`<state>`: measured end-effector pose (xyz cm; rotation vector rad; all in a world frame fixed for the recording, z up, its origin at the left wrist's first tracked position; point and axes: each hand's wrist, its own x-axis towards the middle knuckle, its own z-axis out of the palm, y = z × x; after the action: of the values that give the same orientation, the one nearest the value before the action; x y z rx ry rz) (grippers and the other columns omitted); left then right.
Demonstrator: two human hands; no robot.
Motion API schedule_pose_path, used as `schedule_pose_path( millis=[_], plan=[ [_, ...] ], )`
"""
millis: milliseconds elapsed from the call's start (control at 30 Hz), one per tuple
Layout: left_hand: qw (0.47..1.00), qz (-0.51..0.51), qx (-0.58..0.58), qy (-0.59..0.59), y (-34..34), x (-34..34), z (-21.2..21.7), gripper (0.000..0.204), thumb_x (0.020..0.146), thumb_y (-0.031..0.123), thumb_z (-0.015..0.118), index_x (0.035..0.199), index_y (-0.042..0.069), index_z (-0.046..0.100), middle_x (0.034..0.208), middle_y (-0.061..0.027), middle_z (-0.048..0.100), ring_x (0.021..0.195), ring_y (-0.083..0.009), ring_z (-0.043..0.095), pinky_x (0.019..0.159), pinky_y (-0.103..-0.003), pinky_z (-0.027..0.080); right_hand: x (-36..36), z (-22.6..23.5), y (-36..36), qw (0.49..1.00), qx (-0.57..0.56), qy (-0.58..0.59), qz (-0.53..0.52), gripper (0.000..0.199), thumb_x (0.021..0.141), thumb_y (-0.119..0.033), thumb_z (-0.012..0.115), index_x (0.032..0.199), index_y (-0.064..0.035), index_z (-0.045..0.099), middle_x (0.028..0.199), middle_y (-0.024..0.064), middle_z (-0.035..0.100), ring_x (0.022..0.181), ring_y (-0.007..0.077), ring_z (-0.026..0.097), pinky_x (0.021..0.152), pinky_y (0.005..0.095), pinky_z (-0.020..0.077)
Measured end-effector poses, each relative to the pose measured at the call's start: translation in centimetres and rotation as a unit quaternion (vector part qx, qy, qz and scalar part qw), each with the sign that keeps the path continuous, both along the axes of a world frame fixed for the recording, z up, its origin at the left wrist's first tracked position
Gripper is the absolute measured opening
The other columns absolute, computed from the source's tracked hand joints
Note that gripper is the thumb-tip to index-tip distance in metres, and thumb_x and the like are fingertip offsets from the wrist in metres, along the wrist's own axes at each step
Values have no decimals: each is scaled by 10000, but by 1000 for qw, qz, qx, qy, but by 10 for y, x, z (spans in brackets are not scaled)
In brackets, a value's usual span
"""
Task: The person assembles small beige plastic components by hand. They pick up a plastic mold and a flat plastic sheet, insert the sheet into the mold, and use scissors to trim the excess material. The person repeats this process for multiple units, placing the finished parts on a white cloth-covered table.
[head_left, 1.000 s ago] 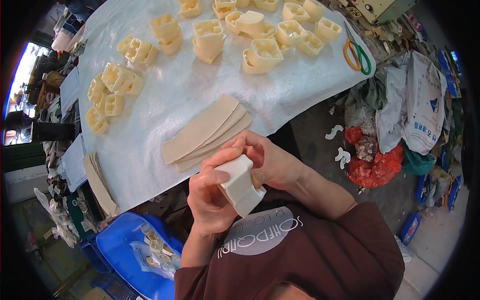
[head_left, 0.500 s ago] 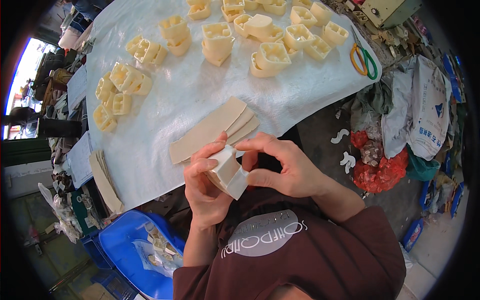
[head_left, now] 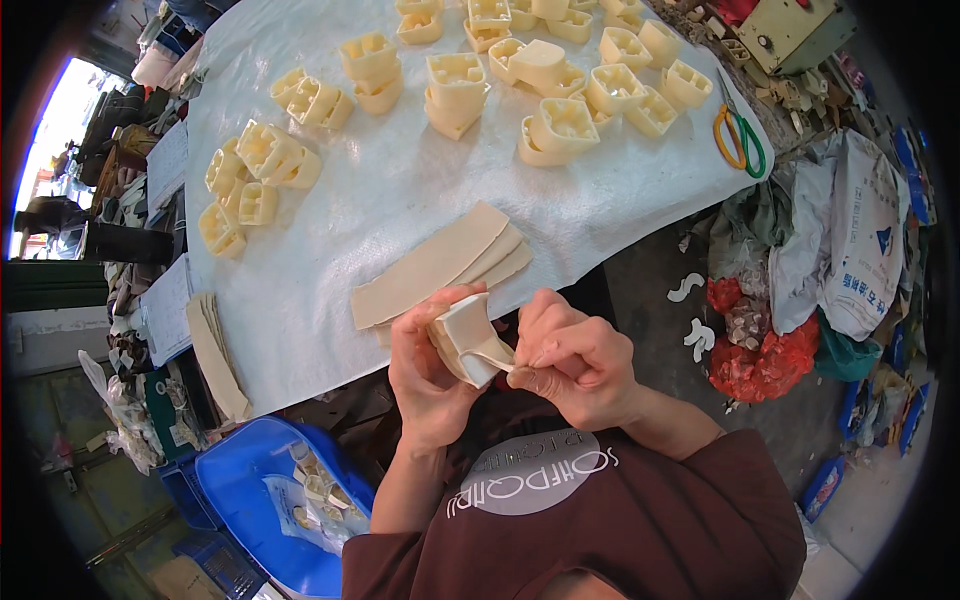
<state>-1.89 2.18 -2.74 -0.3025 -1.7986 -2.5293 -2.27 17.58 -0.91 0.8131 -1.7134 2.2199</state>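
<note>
In front of my chest, my left hand (head_left: 424, 400) is wrapped round a pale block heel (head_left: 464, 328), its white covered side turned up. My right hand (head_left: 582, 368) is closed in a pinch on the end of a thin whitish covering strip (head_left: 494, 358), drawn out from the heel's lower edge. The heel's far underside is hidden by my left fingers. Just beyond my hands, flat beige strips (head_left: 432, 268) lie fanned on the white-covered table (head_left: 310, 335). Farther off stand several cream hollow block heels (head_left: 560, 125), some stacked.
Orange-and-green scissors (head_left: 740, 140) lie at the table's right edge. More beige strips (head_left: 217, 355) rest at its left corner. A blue bin (head_left: 235, 470) with scraps stands below left. White sacks (head_left: 860, 235) and a red bag (head_left: 765, 360) sit on the right.
My right fingers have gone from spread about the heel to a pinch, pulling the covering's end out to the right. The heel has tilted in my left hand. The whole view has shifted slightly.
</note>
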Motion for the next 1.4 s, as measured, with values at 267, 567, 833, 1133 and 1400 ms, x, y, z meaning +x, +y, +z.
schedule_pose_path(
  millis=[267,567,833,1133,1400],
  plan=[
    [996,-20,-59,57,0,0,1,706,617,45,792,1192,107,386,1207,-171,451,1157,-324,471,935,-415,432,-9,9,17,976,132,-163,57,349,702,-209,767,931,-32,574,819,41,550,850,183,540,716,309,435],
    [971,-5,-193,138,1,1,-1,685,584,48,798,1184,33,469,1151,-138,466,1095,-265,492,901,-366,435,-11,13,20,970,241,-37,14,189,709,-92,702,750,-106,519,789,2,498,788,189,478,788,337,306],
    [998,8,-66,25,2,-1,-10,635,686,153,731,1216,-7,420,1141,-134,466,1039,-222,496,880,-343,428,-2,8,15,980,188,-59,-11,185,758,-44,678,835,-77,514,825,30,498,811,186,471,785,317,334],
    [997,4,-68,27,1,-4,-13,645,631,179,646,1224,29,443,1098,-136,461,970,-241,512,810,-343,446,-31,1,67,972,143,-87,-166,194,786,-88,661,929,-27,545,874,59,552,832,132,512,784,261,409],
    [992,-10,-96,79,-9,-11,-19,682,719,377,695,1269,67,436,1107,-144,452,961,-280,542,686,-338,481,-131,-59,324,608,509,-87,-603,335,840,-296,612,1048,-33,603,953,98,616,854,225,563,796,321,431]
  ],
)
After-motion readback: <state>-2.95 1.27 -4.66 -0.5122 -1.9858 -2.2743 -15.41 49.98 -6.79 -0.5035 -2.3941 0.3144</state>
